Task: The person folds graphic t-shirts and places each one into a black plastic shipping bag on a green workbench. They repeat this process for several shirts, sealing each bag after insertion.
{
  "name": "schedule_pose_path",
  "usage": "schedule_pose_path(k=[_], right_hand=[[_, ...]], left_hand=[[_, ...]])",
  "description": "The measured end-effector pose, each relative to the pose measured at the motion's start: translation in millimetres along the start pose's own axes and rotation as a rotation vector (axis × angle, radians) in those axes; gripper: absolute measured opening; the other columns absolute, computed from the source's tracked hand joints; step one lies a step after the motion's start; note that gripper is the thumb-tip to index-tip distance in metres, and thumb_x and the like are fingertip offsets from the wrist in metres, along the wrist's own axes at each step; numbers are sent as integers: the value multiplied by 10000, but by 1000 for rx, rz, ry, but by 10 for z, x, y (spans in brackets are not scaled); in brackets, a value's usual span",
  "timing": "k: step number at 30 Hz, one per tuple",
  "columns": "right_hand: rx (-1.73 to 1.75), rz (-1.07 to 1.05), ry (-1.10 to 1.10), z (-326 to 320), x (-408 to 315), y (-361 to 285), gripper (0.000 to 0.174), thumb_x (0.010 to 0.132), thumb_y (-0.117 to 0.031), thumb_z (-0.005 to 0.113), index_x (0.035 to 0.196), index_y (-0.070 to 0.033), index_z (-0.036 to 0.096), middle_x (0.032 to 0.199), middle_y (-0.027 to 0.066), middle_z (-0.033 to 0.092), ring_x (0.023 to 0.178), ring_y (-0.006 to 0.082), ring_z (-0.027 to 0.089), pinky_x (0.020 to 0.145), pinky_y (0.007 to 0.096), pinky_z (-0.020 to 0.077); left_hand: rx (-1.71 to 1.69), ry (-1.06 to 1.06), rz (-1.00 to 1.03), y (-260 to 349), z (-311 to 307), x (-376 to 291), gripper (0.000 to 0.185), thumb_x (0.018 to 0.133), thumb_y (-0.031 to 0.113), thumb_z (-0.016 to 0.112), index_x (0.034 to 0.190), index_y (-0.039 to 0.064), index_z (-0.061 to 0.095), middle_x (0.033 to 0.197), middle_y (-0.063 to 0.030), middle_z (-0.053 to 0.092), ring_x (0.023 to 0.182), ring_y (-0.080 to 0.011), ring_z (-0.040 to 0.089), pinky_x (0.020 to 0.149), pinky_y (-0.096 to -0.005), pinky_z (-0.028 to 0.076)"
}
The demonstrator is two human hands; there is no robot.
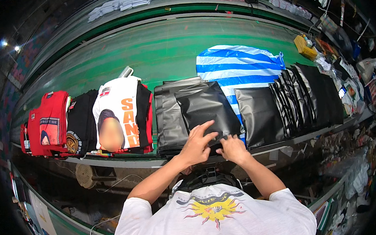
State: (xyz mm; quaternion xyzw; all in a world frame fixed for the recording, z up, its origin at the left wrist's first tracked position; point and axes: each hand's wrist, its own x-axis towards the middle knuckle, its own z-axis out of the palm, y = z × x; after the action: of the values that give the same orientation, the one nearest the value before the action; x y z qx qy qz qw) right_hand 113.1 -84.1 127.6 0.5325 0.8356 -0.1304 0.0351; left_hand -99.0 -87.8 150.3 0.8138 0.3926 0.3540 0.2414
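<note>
A black plastic mailing bag point(206, 108) lies tilted on a stack of similar black bags point(170, 118) at the table's near edge. Over its lower left part is my left hand point(198, 144), fingers spread and pointing right. My right hand point(234, 148) is at the bag's lower right corner with bent fingers; whether it pinches the edge cannot be told. Right of it, a row of overlapping filled black bags point(260, 116) runs along the table. A blue and white striped plastic bag point(241, 64) lies behind and partly under the black ones.
Folded T-shirts, a white printed one point(114, 93), black ones point(81, 120) and red ones point(51, 122), are stacked at left on the green table point(158, 48). A round stool point(85, 176) stands below. Yellow packs point(304, 47) and clutter lie at right; white bundles point(135, 1) sit beyond.
</note>
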Motion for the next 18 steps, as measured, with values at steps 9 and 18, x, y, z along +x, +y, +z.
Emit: schedule_pose_path(k=[9,18], right_hand=[[152,443,188,160,15,614,268,940,-283,656,972,-25,725,969,238,716,904,425,712,783,527,568],[556,516,334,813,333,1432,286,876,-144,694,1117,8,720,1048,255,725,1043,406,689,932,456,527]], left_hand=[[298,-15,-338,-790,267,-517,524,919,120,641,1431,123,532,1461,-203,451,1313,-412,476,1111,-524,380],[329,-229,-325,-891,412,-69,294,869,100,624,1148,57,706,1256,-132,633,1221,-341,550,1018,-498,421]])
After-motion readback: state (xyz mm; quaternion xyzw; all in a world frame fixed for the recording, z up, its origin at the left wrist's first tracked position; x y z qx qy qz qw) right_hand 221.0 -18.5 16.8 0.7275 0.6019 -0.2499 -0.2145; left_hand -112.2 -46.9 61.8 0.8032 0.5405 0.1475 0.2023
